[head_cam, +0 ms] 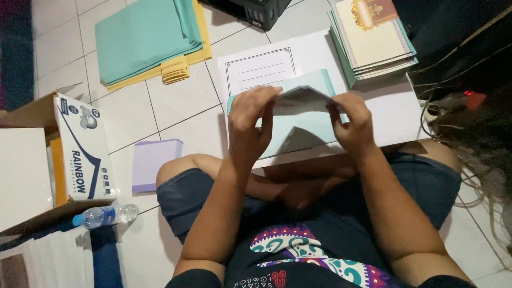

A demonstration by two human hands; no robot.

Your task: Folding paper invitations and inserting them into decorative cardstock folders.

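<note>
My left hand (250, 125) and right hand (352, 120) pinching a pale green folder (298, 101), long axis running hand to hand, fold upward.

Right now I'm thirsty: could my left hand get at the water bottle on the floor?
Probably yes, once it lets go. The left hand grips the teal sheet together with the right hand. The bottle lies on the left beside the knee, with bare floor between.

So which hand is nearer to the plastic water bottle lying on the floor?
Left. The left hand grips the left end of the folded sheet, on the same side as the water bottle down by the box. The right hand holds the sheet's far end, farther off.
</note>
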